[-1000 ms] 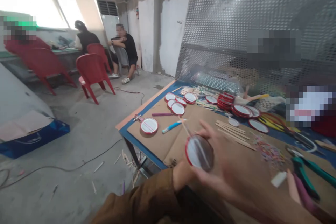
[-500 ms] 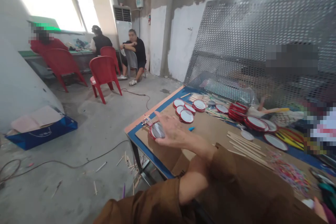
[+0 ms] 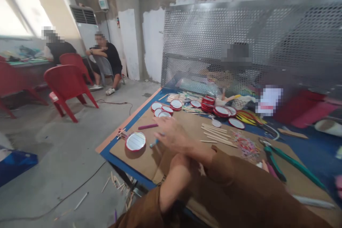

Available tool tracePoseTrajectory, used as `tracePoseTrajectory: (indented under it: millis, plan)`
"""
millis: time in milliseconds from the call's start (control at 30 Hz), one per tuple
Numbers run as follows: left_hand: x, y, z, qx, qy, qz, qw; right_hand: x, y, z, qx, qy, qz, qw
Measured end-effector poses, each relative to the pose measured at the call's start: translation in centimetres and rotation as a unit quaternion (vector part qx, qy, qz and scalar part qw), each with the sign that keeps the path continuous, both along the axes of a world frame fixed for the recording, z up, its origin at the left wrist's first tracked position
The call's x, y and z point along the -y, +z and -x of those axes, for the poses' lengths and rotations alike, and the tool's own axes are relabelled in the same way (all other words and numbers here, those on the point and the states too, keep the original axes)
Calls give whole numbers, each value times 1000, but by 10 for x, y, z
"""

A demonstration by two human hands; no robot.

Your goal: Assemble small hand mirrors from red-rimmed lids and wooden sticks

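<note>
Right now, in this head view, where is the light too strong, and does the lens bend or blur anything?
In the head view, the window is burned out to white by glare; the wide lens makes the perforated metal sheet look curved and stretched; the right hand looks slightly soft.
</note>
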State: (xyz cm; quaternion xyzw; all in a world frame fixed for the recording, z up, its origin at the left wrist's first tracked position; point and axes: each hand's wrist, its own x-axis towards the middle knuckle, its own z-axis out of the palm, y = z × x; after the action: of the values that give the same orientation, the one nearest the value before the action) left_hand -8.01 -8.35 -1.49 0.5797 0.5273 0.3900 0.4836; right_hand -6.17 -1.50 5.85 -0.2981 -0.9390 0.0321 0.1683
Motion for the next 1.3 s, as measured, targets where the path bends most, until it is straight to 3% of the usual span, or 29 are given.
tracePoseTrajectory:
  millis: [133,233,400,567,733,867,1067,1200,1300]
  plan:
    - [3,-4,-1,-55,-21,-43,997,-32,-6,-44,52,-105,26,993]
    - [5,-5,0,-57,-34,-56,996,-54,-20,-56,68,-141,32,987]
    - [5,-1,1,-36,-40,-41,998,-69,-37,-41,89,-96,17,991]
    - [6,0,1,-28,-45,-30,998,-68,-31,-30,117,-40,-10,992]
    - [6,-3,2,-25,-53,-29,998,-67,-25,-42,119,-44,-23,992]
    - [6,1,2,5,-37,-26,999,-51,-17,-68,108,-81,-26,991]
    - [8,11,-1,180,-4,65,982,11,0,-122,106,-118,-52,986]
    - [9,13,-1,262,24,68,962,48,-18,-149,41,-153,-134,978]
    - [8,13,0,258,9,66,964,65,-42,-159,10,-130,-165,978]
